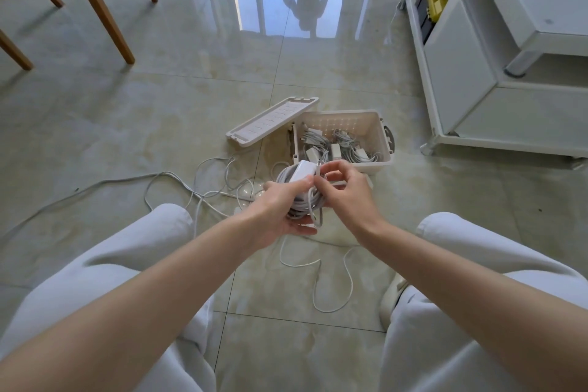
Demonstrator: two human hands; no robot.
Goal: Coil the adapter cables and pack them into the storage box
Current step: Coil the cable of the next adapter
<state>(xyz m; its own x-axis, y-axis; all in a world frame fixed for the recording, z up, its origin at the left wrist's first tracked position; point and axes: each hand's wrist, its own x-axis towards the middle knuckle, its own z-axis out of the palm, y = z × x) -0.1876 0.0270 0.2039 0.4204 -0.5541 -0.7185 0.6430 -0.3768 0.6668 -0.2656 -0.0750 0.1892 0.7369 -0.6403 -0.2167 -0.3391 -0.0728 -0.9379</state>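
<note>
From the head view, the person is sitting over a glossy beige tiled floor (127, 124), knees in white trousers (133, 264) framing the scene. The left hand (281, 210) is cupping a coiled bundle of white adapter cable (300, 205) from below, fingers curled round the loops and the thumb lying against the white rectangular adapter brick (302, 170) on top of the coil. The right hand (346, 189) is pinching a short piece of cable just beside the brick's end, thumb and forefinger closed narrowly on it, the other fingers curled. The bundle is hanging above the floor, just in front of the cream rectangular plastic storage box (383, 154), which is standing open and holding several coiled white adapters (334, 148). The box's cream slotted lid (273, 122) is leaning against its left side. Loose white cables (191, 192) are trailing over the tiles to the left and below the hands. Wooden chair legs (105, 9) are showing at the upper left, a white cabinet (477, 99) at the right.
</note>
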